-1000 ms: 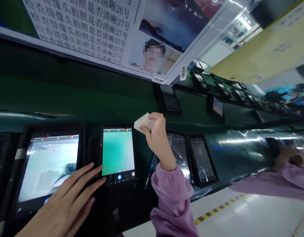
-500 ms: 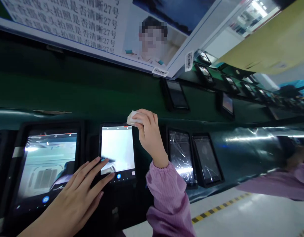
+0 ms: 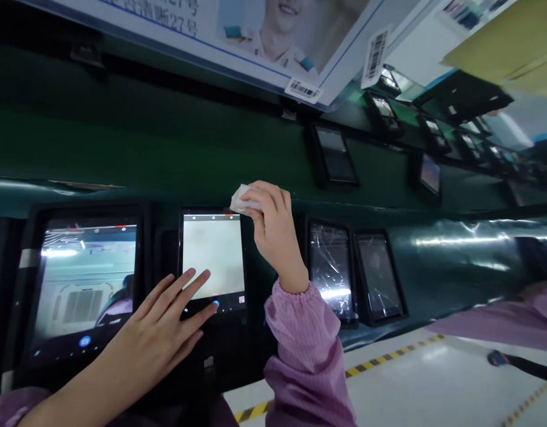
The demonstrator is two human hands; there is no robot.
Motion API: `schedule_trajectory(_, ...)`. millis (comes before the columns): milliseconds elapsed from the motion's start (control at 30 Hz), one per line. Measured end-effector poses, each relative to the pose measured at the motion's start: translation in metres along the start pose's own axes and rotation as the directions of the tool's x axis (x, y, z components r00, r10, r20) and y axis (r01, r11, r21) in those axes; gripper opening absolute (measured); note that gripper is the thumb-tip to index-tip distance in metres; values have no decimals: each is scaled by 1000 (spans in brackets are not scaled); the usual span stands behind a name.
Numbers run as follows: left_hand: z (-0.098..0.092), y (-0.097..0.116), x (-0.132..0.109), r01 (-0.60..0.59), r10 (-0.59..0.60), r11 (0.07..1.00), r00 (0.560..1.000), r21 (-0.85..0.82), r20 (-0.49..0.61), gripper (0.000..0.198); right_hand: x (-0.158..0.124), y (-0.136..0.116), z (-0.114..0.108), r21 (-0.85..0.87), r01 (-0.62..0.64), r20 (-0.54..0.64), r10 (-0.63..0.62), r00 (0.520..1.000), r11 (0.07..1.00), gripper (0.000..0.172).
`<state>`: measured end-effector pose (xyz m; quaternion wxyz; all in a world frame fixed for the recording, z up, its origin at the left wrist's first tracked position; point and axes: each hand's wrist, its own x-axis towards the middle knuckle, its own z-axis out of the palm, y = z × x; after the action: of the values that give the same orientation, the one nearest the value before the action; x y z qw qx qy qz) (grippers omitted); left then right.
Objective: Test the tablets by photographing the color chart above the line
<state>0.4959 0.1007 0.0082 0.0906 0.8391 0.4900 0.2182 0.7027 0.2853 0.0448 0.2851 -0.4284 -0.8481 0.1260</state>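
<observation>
Right hand [image 3: 275, 234]: fingers and thumb clamped on a small, whitish, folded pad [image 3: 242, 199], at the far right corner of a black rectangular tablet with a pale lit screen [image 3: 214, 249]. Left hand [image 3: 162, 329]: empty, fingers apart over that screen's near left part, one tip at a round blue icon; contact unclear. Left: larger black tablet showing a room [image 3: 84, 279]. Right: two dark, film-covered tablets [image 3: 330, 261], side by side.
</observation>
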Motion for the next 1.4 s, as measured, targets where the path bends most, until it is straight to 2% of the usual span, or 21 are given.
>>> schedule_trajectory(100, -12, -7, -3, -22, 23, 999, 1000, -27, 13, 37, -1, -1, 1, 2, -11, 0, 11, 1000, 1000, 31)
schedule_trajectory(167, -28, -22, -13, 17, -16, 997, 1000, -73, 4, 42, -1, -1, 1, 10, 0, -11, 1, 1000, 1000, 29)
schedule_trajectory(300, -61, -66, -56, 160, -163, 987, 976, -33, -147, 38, -1, 1, -1, -12, 26, -27, -27, 999, 1000, 27)
schedule_trajectory(400, -75, -90, -95, 232, -225, 972, 963, 30, -151, 32, 4, -1, -4, -53, 34, -10, -34, 999, 998, 27)
schedule_trajectory(467, -79, -94, -115, 240, -232, 969, 964, 54, -132, 31, 9, -8, -3, -49, 60, -6, -60, 998, 997, 26)
schedule_trajectory(567, -78, -91, -129, 203, -192, 975, 974, 92, -117, 32, 20, -34, 8, 20, 122, -10, -122, 992, 992, 24)
schedule_trajectory(633, -76, -86, -132, 168, -157, 980, 982, 106, -109, 34, 28, -57, 22, 78, 178, 30, -181, 983, 981, 23)
schedule_trajectory(733, -73, -83, -133, 143, -132, 985, 984, 93, -120, 34, 37, -87, 48, 117, 237, 158, -253, 954, 965, 30)
schedule_trajectory(833, -69, -82, -134, 140, -129, 988, 980, 65, -148, 31, 45, -102, 69, 101, 263, 236, -280, 931, 960, 41)
schedule_trajectory(1067, -63, -84, -132, 135, -130, 990, 981, 28, -144, 33, 60, -107, 90, 27, 262, 263, -260, 929, 965, 56)
schedule_trajectory(1200, -63, -86, -126, 87, -81, 995, 989, 49, -122, 29, 59, -110, 92, 10, 269, 228, -264, 937, 963, 58)
schedule_trajectory(1400, -66, -90, -124, 72, -69, 997, 995, 36, -76, 27, 55, -111, 92, 13, 243, 227, -240, 944, 970, 60)
